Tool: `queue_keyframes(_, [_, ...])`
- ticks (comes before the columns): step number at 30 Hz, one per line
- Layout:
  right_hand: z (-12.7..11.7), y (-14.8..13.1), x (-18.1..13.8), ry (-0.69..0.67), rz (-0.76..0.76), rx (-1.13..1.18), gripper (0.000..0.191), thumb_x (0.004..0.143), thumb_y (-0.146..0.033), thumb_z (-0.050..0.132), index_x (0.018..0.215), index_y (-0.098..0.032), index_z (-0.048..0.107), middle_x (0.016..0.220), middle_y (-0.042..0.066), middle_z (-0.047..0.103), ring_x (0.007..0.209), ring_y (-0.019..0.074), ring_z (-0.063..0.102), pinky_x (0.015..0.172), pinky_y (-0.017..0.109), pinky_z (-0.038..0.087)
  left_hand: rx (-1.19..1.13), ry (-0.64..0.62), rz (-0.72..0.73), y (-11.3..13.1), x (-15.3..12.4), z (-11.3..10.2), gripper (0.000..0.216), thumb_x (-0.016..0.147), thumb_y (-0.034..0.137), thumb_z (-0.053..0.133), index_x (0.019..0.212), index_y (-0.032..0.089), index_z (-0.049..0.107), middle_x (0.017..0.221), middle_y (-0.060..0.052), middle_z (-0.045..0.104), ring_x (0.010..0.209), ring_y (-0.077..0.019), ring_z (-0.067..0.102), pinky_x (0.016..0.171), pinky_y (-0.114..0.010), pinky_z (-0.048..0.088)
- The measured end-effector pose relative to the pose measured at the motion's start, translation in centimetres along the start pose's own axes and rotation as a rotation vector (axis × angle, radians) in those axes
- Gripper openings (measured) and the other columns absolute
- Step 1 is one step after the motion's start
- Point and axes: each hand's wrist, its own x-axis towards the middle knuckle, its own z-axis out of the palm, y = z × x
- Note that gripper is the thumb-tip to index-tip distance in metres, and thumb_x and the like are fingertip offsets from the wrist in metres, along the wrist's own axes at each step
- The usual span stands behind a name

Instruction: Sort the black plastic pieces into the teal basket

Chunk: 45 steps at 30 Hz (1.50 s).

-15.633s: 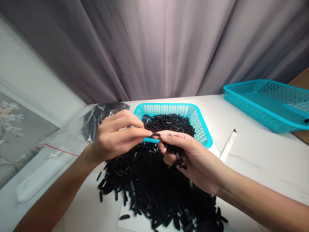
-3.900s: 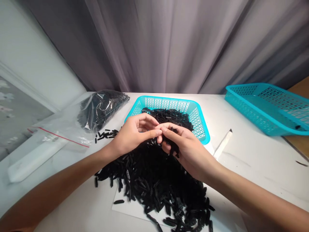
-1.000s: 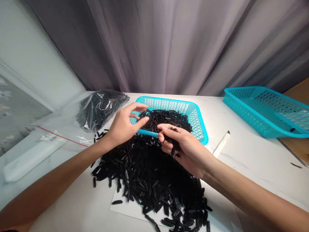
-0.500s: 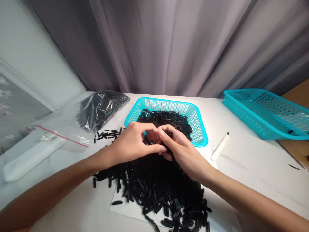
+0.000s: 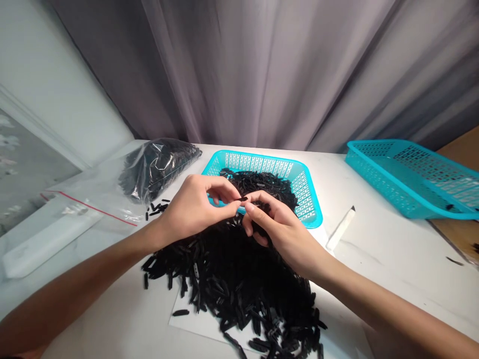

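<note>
A small, dark, elongated piece (image 5: 243, 199) is held between the fingertips of my two hands. My left hand (image 5: 204, 204) pinches it between thumb and forefinger from the left. On the right, my right hand (image 5: 275, 219) has thumb and forefinger closed at its other end, with the remaining fingers curled; dark pieces show behind them. Under both hands spreads a large heap of similar black pieces (image 5: 247, 279), partly on a white sheet (image 5: 202, 324). Just behind the hands stands a turquoise basket (image 5: 316, 209) holding more black pieces (image 5: 262, 182).
A clear zip bag (image 5: 157, 167) of black pieces lies at the back left, beside a long white object (image 5: 48, 249). To the right are a white, dark-tipped stick (image 5: 341, 228) and a second turquoise basket (image 5: 392, 192). A grey curtain (image 5: 239, 75) hangs behind the table.
My left hand has shifted slightly up and left, away from the right palm. The small piece now shows between the fingertips. The right hand has barely moved.
</note>
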Motion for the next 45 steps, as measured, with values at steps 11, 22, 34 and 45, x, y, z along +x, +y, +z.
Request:
queue_keyframes(11, [-0.13,0.21,0.22,0.044,0.003,0.142,0.022,0.096,-0.041,0.059,0.092,-0.021,0.051,0.065,-0.006,0.053,0.052,0.0068,0.036,0.046,0.021,0.024,0.024,-0.015,0.063,0.21,0.11,-0.48,0.007,0.082,0.026,0.074,0.088,0.024,0.078,0.082,0.005,0.076,0.075,-0.0091,0.067,0.069,-0.018,0.049])
queue_keyframes(22, [-0.08,-0.27,0.25,0.041,0.105,0.392,0.021,0.096,-0.036,0.060,0.088,-0.019,0.050,0.066,-0.004,0.052,0.050,0.0056,0.031,0.047,0.023,0.018,0.053,0.035,0.075,0.13,0.12,-0.52,0.005,0.084,0.026,0.074,0.084,0.024,0.079,0.085,0.005,0.078,0.079,-0.0112,0.069,0.070,-0.020,0.048])
queue_keyframes(34, [-0.23,-0.53,0.30,-0.024,0.121,0.470,0.025,0.097,-0.031,0.059,0.079,-0.017,0.050,0.064,-0.005,0.049,0.048,0.0050,0.028,0.047,0.025,0.017,-0.042,-0.049,-0.012,0.25,0.20,-0.88,0.012,0.088,0.029,0.069,0.084,0.023,0.078,0.086,0.003,0.078,0.082,-0.0141,0.070,0.075,-0.024,0.050])
queue_keyframes(45, [-0.30,-0.59,0.15,-0.003,0.116,0.472,0.020,0.090,-0.032,0.070,0.085,-0.018,0.055,0.064,-0.006,0.049,0.048,0.0050,0.026,0.047,0.024,0.016,-0.151,-0.054,-0.057,0.16,0.35,-1.11,0.014,0.085,0.031,0.071,0.088,0.020,0.078,0.089,-0.002,0.078,0.085,-0.0175,0.072,0.076,-0.027,0.053])
